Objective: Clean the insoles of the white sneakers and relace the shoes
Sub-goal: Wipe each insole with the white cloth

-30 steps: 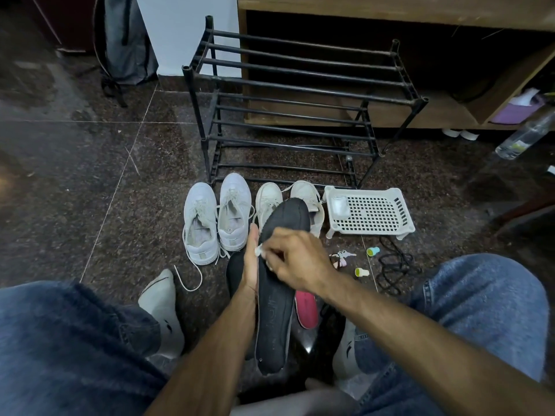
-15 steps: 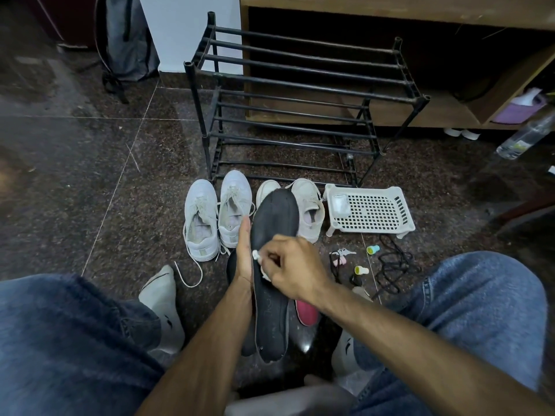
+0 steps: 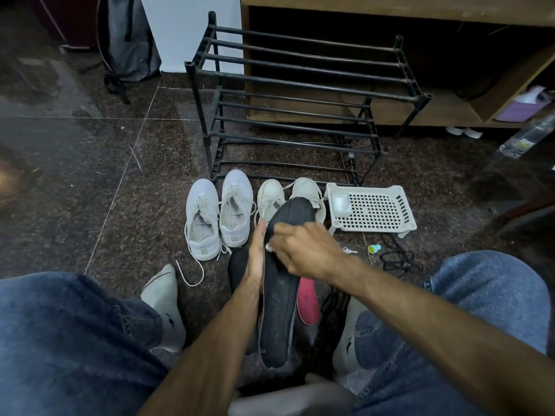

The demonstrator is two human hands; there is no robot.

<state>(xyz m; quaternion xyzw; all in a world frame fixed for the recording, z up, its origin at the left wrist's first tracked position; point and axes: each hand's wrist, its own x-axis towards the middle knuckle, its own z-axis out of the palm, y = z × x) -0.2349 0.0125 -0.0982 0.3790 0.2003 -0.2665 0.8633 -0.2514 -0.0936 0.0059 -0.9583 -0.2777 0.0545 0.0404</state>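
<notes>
Left hand (image 3: pixel 256 259) supports black insole (image 3: pixel 280 295) from its left edge; right hand (image 3: pixel 303 250) presses small white wipe (image 3: pixel 269 248) onto it. Two white sneaker pairs (image 3: pixel 219 214) stand before black shoe rack (image 3: pixel 300 94).

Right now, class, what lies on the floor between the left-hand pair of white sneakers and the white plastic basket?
In the head view, a second pair of white sneakers stands between the left-hand pair and the white plastic basket, partly hidden by the raised black insole.
</notes>
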